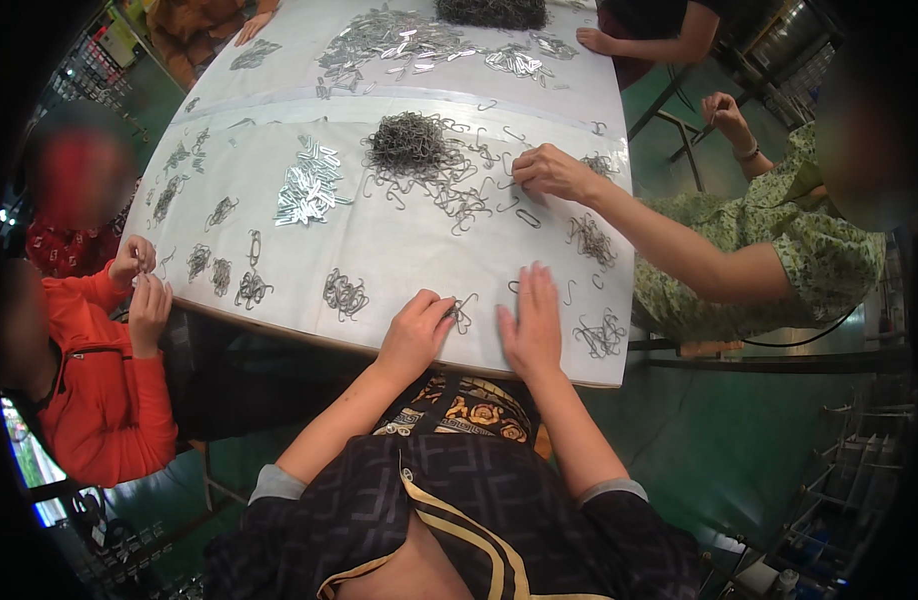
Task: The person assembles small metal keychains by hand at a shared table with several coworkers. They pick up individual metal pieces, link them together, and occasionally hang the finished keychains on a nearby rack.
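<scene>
My left hand (413,328) rests near the front edge of the white table, its fingers curled together. Bent wire hooks (464,314) stick out at its fingertips; how many are in its grasp is hidden. To the right, my right hand (532,322) lies palm down with its fingers stretched out, slightly blurred, and nothing shows in it. Thin wire hooks (569,292) lie beside its fingers. Beyond my hands, a dense heap of dark wire hooks (407,142) spreads into loose single pieces toward me. A pile of shiny flat metal strips (310,183) lies left of that heap.
From the right, a co-worker's hand (554,172) reaches over the loose hooks. A person in red (109,370) works at the left edge. Small hook piles (345,293) dot the front, another (601,334) at the right corner. More metal strips (399,48) cover the far table.
</scene>
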{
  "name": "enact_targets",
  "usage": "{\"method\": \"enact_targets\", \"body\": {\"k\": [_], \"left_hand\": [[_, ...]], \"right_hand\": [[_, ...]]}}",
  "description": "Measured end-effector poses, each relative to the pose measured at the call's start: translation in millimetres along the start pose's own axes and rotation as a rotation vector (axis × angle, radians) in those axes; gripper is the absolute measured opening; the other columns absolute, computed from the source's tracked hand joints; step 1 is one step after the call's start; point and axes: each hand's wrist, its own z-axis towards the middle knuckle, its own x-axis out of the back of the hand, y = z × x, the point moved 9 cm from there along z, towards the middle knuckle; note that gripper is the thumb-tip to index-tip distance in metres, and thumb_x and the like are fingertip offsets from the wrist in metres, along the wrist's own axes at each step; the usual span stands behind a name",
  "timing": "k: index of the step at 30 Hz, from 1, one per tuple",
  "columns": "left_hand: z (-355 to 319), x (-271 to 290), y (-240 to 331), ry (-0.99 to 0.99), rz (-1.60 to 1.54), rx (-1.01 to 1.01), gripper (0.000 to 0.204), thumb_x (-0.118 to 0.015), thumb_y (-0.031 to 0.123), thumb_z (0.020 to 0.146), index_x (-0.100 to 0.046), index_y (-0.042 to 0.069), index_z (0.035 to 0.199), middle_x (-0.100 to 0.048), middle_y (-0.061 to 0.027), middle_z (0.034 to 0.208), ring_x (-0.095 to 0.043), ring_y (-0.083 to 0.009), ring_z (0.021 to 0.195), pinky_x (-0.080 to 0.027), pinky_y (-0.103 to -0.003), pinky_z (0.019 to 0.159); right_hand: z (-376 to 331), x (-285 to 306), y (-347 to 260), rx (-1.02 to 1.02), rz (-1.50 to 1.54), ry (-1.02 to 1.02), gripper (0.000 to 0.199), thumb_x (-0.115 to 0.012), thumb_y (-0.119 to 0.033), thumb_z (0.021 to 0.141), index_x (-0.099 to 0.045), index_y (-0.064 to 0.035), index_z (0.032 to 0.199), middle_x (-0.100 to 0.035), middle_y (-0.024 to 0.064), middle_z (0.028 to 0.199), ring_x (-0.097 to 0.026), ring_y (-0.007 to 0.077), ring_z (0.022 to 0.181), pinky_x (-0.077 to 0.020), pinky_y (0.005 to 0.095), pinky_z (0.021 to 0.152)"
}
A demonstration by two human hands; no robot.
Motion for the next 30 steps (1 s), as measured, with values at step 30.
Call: {"method": "enact_targets", "body": {"k": [30], "left_hand": [[-6, 18, 1, -0.004, 0.035, 0.087, 0.041, -0.059, -0.002, 0.082, -0.055, -0.001, 0.123, -0.052, -0.0189, 0.127, -0.05, -0.0361, 0.117, -0.044, -0.04, 0.096]], "right_hand": [[-11, -10, -64, 0.212, 0.329, -0.215, 0.069, -0.063, -0.027, 0.089, -0.032, 0.0045, 0.142, -0.035, 0.0255, 0.146, -0.03, 0.0412, 0.138, -0.0219, 0.054, 0.113]]}}
